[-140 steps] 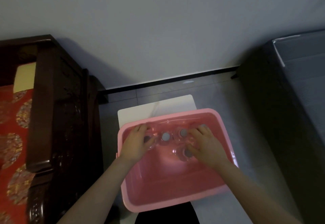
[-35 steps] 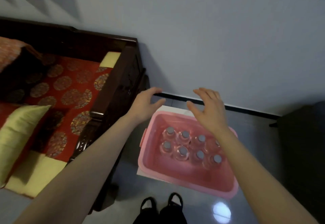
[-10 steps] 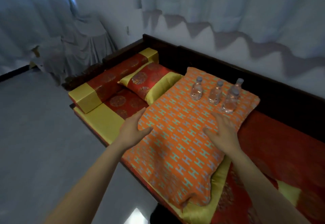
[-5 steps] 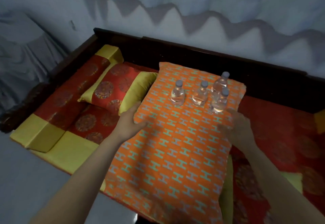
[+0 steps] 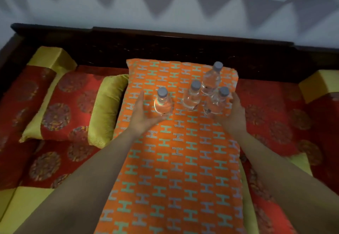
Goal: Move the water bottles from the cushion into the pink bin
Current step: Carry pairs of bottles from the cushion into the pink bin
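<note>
orange cushion (image 5: 174,160), four water bottles (image 5: 191,97), left hand (image 5: 143,116) spread beside one, right hand (image 5: 233,116) behind another, grip unclear

The 4 water bottles (image 5: 192,97) look like clear glossy plastic, the orange cushion (image 5: 176,160) woven cloth, the bed frame (image 5: 165,46) dark wood.

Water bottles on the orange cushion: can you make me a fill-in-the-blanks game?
____ water bottles stand on the orange cushion. The cushion's pattern repeats the letter ____. Nearest the bottle standing apart is the person's ____.
Missing: four; H; left hand.
</note>
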The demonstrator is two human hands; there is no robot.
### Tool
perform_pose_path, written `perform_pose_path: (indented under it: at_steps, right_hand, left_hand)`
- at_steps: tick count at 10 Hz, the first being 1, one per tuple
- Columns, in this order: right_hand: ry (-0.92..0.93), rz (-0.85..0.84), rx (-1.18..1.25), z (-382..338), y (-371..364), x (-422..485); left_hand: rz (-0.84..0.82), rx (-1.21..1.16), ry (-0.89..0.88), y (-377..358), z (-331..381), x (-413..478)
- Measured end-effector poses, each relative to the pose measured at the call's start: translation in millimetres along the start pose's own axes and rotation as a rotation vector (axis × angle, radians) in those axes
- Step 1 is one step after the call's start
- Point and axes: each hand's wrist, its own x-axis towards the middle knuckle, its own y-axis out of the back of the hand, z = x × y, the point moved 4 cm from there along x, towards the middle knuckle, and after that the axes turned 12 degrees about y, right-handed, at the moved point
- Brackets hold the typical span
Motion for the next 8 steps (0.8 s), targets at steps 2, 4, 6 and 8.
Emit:
perform_pose_path:
  at_steps: [2,4,6,8]
  right_hand:
    - [0.101,0.042,-0.012,9,-15,13]
    - [-0.01,0.139,0.124,12,-22,21]
    - [-0.119,0.208,0.383,5,-18,1]
    - [-0.108,0.136,0.564,-35,-3,-24]
  left_hand:
    - [-0.107,-0.003,-0.097,-28,-6,42]
    - [-0.05,0.066,-0.09,-28,5,53]
    - [-0.103,-0.042,-0.02,-8,-1,37]
    - [-0.163,-0.197,0.011,11,7,7]
